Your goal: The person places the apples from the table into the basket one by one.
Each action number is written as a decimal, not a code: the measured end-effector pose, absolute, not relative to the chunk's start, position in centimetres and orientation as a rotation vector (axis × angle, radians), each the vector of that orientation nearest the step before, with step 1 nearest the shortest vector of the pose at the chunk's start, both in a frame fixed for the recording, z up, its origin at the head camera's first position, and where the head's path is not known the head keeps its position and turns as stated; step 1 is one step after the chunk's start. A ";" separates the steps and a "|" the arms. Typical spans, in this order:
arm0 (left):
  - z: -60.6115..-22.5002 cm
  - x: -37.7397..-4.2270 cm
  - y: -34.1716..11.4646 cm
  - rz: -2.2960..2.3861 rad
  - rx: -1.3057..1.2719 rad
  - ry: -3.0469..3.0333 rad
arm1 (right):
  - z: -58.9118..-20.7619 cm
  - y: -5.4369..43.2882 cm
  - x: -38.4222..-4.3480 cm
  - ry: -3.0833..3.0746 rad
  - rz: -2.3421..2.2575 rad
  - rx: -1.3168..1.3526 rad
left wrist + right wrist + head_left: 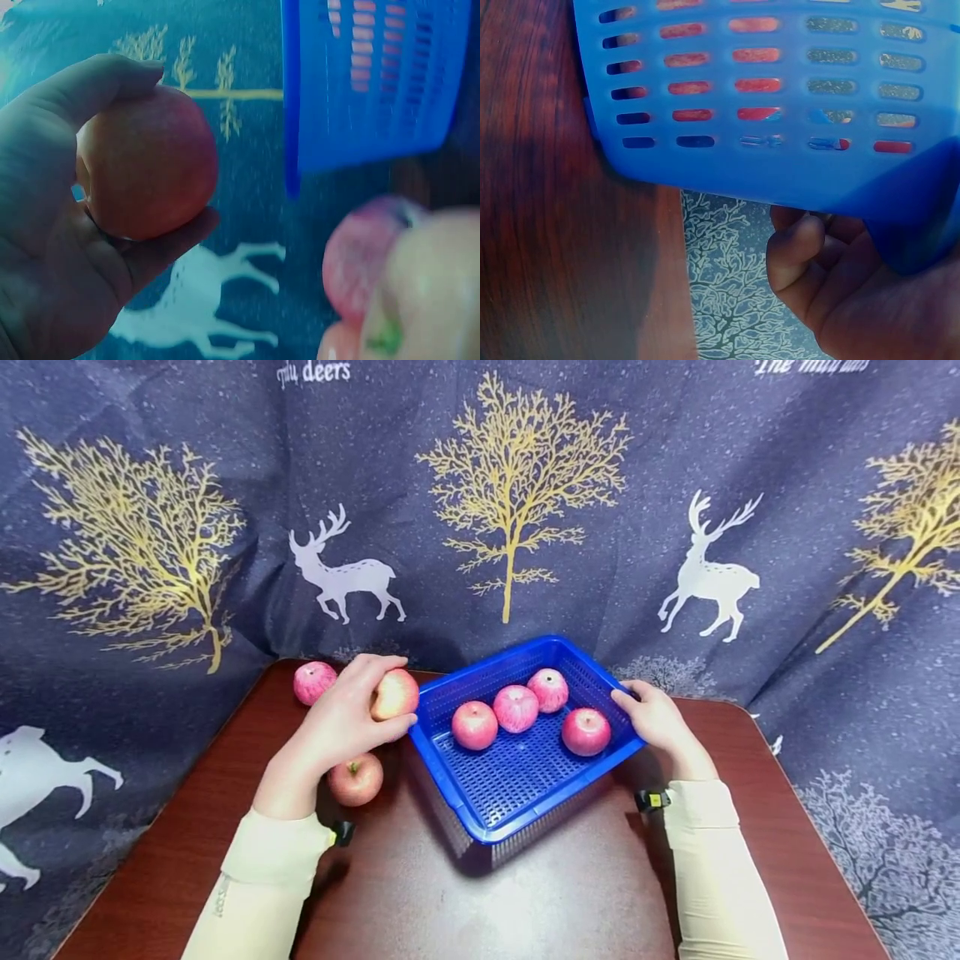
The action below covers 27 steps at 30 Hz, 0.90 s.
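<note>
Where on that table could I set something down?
The widest bare patch is tabletop before the blue basket, between left sleeve and right sleeve; another lies outside the right sleeve. The basket's near corner is free inside. Crowded: left of the basket, with loose apples and the left hand, gripping an apple.

The head view looked forward and down over the tabletop (570,902); the left wrist view closely faced an apple (154,165), the right a blue basket (727,169) all three shared.
</note>
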<state>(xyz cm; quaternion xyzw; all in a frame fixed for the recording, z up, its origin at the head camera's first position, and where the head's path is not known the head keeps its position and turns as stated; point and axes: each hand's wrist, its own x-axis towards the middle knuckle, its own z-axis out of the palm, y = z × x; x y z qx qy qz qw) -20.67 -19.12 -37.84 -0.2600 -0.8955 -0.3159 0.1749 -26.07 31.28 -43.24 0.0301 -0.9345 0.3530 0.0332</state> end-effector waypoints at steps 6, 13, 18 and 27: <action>-37.3 -20.9 -16.6 -0.970 -0.787 -2.547 | -43.4 31.2 -26.1 -2.870 1.096 0.091; -37.3 -21.3 -14.4 -0.924 -0.802 -2.596 | -43.5 31.3 -26.1 -2.865 1.109 0.089; -37.1 -21.7 -12.8 -0.893 -0.849 -2.636 | -43.6 31.3 -26.2 -2.864 1.111 0.097; -36.3 -22.4 -9.9 -0.806 -1.026 -2.665 | -43.5 31.3 -26.1 -2.865 1.122 0.086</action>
